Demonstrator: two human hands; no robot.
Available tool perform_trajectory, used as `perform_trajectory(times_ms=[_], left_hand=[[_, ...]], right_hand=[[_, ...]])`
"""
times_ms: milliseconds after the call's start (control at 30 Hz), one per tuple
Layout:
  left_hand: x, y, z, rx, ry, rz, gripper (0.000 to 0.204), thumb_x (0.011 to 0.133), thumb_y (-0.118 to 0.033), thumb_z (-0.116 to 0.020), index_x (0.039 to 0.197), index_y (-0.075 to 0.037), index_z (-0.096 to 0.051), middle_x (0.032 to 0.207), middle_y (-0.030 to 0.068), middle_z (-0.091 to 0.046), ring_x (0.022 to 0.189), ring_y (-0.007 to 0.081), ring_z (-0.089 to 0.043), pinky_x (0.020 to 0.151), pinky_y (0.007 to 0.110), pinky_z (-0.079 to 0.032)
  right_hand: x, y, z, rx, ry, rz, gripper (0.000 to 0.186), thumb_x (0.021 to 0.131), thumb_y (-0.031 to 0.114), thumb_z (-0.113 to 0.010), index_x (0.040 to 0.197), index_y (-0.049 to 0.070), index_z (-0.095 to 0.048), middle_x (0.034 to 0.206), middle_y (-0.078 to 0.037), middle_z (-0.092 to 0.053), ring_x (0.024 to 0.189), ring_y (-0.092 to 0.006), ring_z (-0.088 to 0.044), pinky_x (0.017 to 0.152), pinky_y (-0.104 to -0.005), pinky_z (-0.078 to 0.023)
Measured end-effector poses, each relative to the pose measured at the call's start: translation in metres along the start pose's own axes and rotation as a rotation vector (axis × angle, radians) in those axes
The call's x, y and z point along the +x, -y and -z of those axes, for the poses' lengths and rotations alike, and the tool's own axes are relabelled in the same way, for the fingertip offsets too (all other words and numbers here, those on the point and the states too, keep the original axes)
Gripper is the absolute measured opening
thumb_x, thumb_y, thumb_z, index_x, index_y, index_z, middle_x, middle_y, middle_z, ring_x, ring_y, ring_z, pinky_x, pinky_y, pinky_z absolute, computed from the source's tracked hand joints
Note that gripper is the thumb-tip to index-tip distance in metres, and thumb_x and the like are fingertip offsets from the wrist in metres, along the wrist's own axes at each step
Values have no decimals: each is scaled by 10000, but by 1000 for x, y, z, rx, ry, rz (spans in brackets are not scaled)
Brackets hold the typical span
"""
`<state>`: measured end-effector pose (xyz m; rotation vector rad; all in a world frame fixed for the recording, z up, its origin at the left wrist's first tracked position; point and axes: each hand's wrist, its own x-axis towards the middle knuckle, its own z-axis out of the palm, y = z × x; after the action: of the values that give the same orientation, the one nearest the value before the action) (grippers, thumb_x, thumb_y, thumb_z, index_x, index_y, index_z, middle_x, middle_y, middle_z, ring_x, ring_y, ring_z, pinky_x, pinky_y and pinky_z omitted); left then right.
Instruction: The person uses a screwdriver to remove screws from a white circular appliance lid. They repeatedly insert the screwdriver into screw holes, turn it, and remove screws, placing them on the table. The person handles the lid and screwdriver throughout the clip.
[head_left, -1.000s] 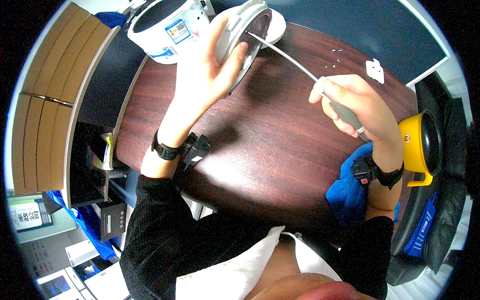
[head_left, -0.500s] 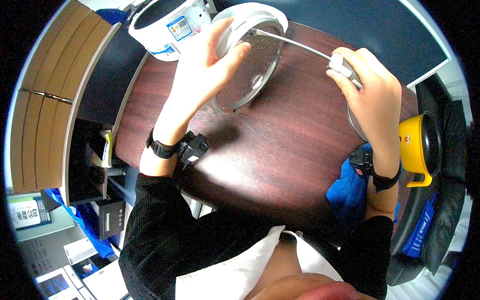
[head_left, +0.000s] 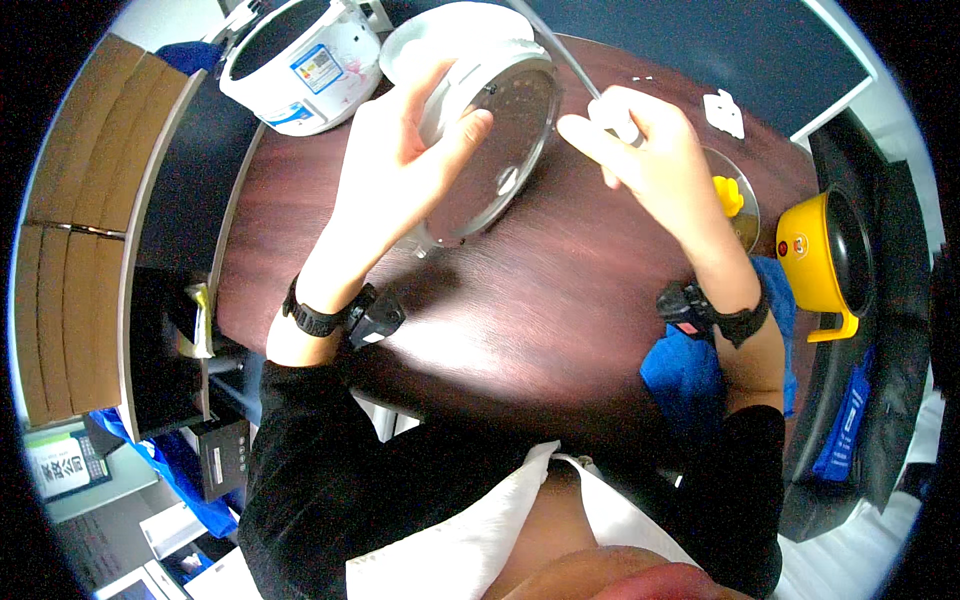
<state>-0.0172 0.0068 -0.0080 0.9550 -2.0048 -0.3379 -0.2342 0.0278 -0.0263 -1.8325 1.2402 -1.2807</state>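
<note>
My left hand (head_left: pixel 405 155) grips the white edge of a round cooker lid (head_left: pixel 505 160), thumb over its front. The lid is tilted up, with its dull inner side and pale rim facing me. My right hand (head_left: pixel 655 150) is closed around the pale handle of a screwdriver (head_left: pixel 618 122). Its long thin shaft points up and away to the left, past the lid, and its tip lies outside the view. A white rounded piece (head_left: pixel 455 30) is just behind the lid. To the left of it stands a white cooker body (head_left: pixel 300 75) with a blue label.
A round lid with a yellow knob (head_left: pixel 728 195) lies right of my right hand. Beside it are a yellow pot (head_left: pixel 808 265) and a blue cloth (head_left: pixel 685 365). A small white piece (head_left: pixel 724 114) rests near the brown table's (head_left: pixel 560 300) far edge. Cardboard boxes (head_left: pixel 75 220) line the left.
The screwdriver's tip has come away from the lid, and its shaft has swung upward. My right hand has moved left, uncovering the yellow-knobbed lid. My left hand still holds the cooker lid.
</note>
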Motion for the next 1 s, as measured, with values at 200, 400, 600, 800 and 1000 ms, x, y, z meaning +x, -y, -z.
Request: perform_trajectory(times_ms=[200, 400, 600, 800, 1000], left_hand=[[-5, -17, -3, -92, 86, 68, 408, 823, -169, -612, 1168, 18, -502, 693, 196, -633, 482, 214, -620, 482, 291, -493], [-3, -18, -9, -13, 57, -90, 420, 817, -159, -615, 1162, 47, -495, 722, 222, -636, 583, 257, -656, 551, 315, -509], [-4, -17, -7, 24, 78, -51, 427, 801, -163, -628, 1166, 21, -507, 756, 225, -639, 663, 287, -668, 606, 326, -509], [-4, -19, -9, 13, 90, -44, 431, 802, -164, -626, 1172, 19, -503, 753, 218, -638, 650, 281, -664, 593, 320, -502], [-5, -16, -12, 3, 72, -75, 423, 803, -162, -626, 1172, 5, -505, 773, 211, -644, 669, 283, -665, 606, 327, -504]], right_hand=[[3, 4, -16, 86, -46, -7, 275, 774, 231, -713, 692, 12, -569, 574, 5, -450, 552, -54, -380, 505, -230, -350], [4, 10, -30, 44, -69, 74, 274, 797, 231, -671, 671, 18, -552, 544, -48, -455, 516, -80, -399, 476, -277, -365], [3, 12, -28, -80, -35, 123, 157, 815, 145, -666, 838, -2, -615, 621, 23, -488, 598, -24, -400, 521, -197, -359], [2, 15, -28, -29, -109, 182, 166, 809, 147, -671, 860, -3, -620, 632, -16, -525, 611, -38, -456, 542, -205, -398], [4, 10, -23, -182, -134, 431, 190, 732, 104, -698, 873, 6, -615, 787, -111, -607, 695, -187, -606, 618, -271, -483]])
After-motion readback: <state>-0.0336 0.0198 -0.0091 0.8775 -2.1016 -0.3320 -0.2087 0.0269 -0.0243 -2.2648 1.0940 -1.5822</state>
